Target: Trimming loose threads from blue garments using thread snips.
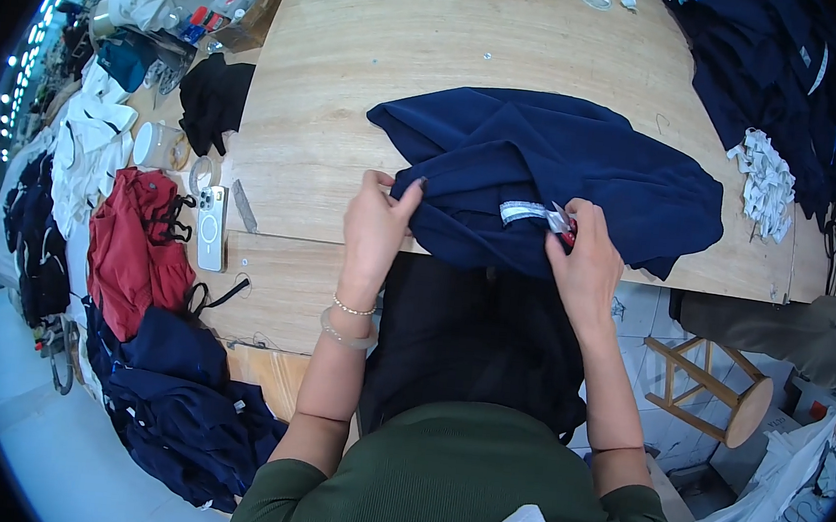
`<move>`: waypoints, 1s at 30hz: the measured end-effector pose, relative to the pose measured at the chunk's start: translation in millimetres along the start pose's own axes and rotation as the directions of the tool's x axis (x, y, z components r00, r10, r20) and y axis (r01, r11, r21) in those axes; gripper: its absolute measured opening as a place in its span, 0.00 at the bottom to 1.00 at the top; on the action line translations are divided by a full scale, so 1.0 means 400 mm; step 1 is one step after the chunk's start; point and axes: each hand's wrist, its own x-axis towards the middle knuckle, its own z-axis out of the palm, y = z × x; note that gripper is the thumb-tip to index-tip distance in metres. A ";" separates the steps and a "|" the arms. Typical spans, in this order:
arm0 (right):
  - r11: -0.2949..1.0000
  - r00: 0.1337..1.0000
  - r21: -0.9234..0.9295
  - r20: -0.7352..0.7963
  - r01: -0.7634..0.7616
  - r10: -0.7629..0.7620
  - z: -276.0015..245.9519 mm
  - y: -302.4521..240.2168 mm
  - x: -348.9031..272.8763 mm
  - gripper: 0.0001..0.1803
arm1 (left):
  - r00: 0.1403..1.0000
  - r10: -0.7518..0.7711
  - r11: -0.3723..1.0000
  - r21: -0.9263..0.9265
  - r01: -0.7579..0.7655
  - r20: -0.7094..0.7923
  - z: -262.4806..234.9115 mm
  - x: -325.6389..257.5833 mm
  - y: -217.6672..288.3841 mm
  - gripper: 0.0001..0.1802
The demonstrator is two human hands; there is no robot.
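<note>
A dark navy garment (634,180) lies bunched along the near edge of the wooden table, its near side hanging a little over. My left hand (379,220) pinches the garment's left edge between thumb and fingers. In my right hand (585,256) is a small pair of thread snips (566,224) with red on the handle, its blades pointing up and left over the cloth. Just left of the blades, a white label (522,211) shows on the garment's opened inside.
White fabric strips (765,182) and more navy cloth (767,83) lie at right. A phone (211,229), a tape roll (205,174) and a red garment (138,246) are at left. A wooden stool (749,412) stands lower right, near another person's leg (780,330).
</note>
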 end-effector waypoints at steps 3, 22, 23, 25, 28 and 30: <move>0.997 0.995 0.068 -0.089 -0.047 0.053 -0.019 0.030 0.023 0.11 | 0.998 0.046 0.996 -0.077 -0.042 0.052 0.026 0.005 -0.036 0.11; 0.940 0.868 0.292 -0.405 -0.177 0.289 -0.095 0.150 -0.005 0.09 | 0.964 0.255 0.967 -0.008 -0.255 0.076 0.142 -0.153 0.050 0.21; 0.924 0.864 0.331 -0.391 -0.191 0.318 -0.096 0.155 -0.004 0.08 | 0.961 0.256 0.967 -0.015 -0.256 0.106 0.147 -0.146 0.044 0.18; 0.909 0.863 0.365 -0.373 -0.201 0.340 -0.099 0.163 -0.007 0.07 | 0.951 0.279 0.960 -0.055 -0.274 0.132 0.150 -0.138 0.039 0.13; 0.900 0.846 0.422 -0.434 -0.112 0.309 -0.099 0.180 -0.009 0.07 | 0.945 0.287 0.953 -0.146 -0.265 0.155 0.119 -0.143 0.045 0.14; 0.918 0.803 0.382 -0.510 -0.110 0.309 -0.102 0.187 -0.024 0.06 | 0.942 0.336 0.907 -0.267 -0.325 -0.006 0.093 -0.144 0.030 0.13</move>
